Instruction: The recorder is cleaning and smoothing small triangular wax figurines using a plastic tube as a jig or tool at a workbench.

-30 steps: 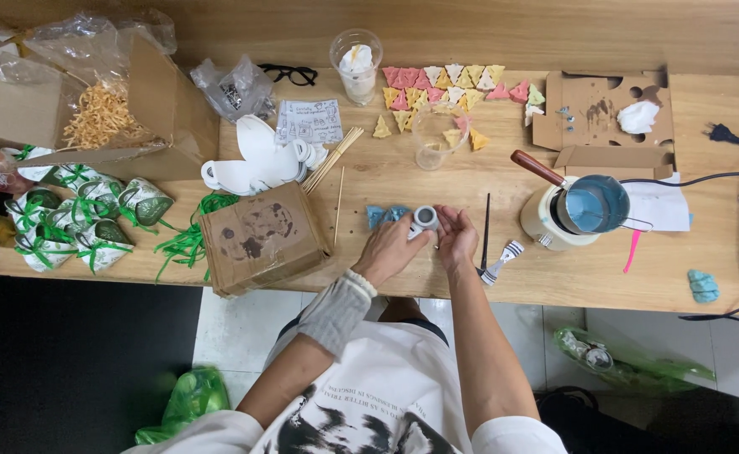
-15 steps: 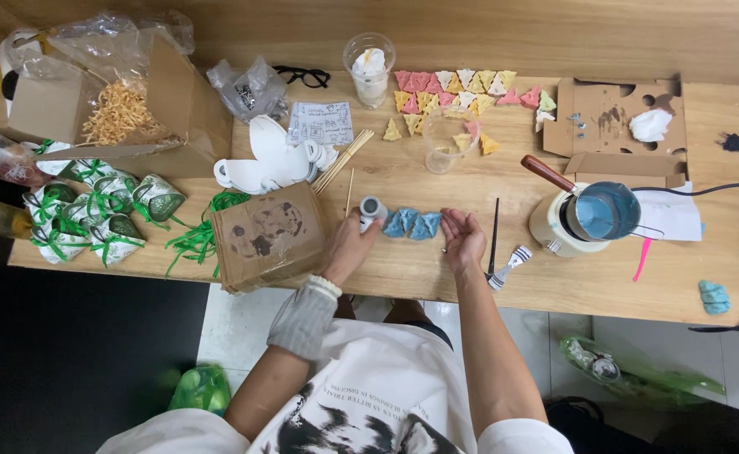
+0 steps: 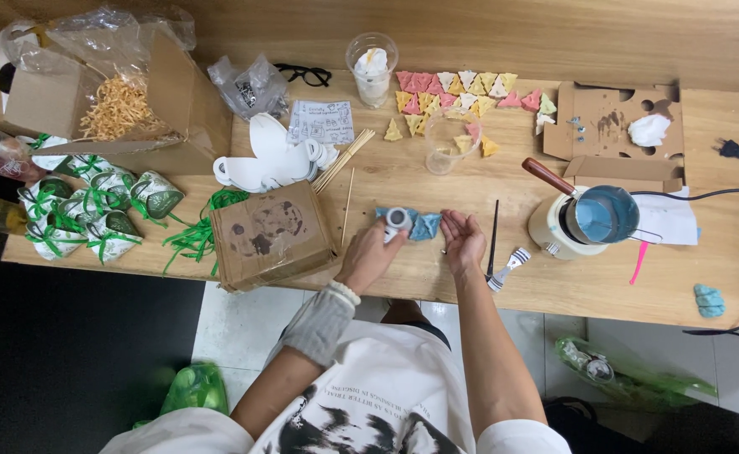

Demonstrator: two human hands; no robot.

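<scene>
Two hands at one blue triangular mould.
Left hand point(image 3: 369, 256) pinches one small white round cap point(image 3: 397, 219) beside the blue triangular silicone mould point(image 3: 424, 225); right hand point(image 3: 463, 239) lies spread, palm up.

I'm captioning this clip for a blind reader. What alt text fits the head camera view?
Seen from above, a person's left hand holds a small white roll beside blue triangular pieces on a wooden table, the right hand open next to them. Around lie a cardboard box, pastel triangles and a blue-filled pot.
</scene>
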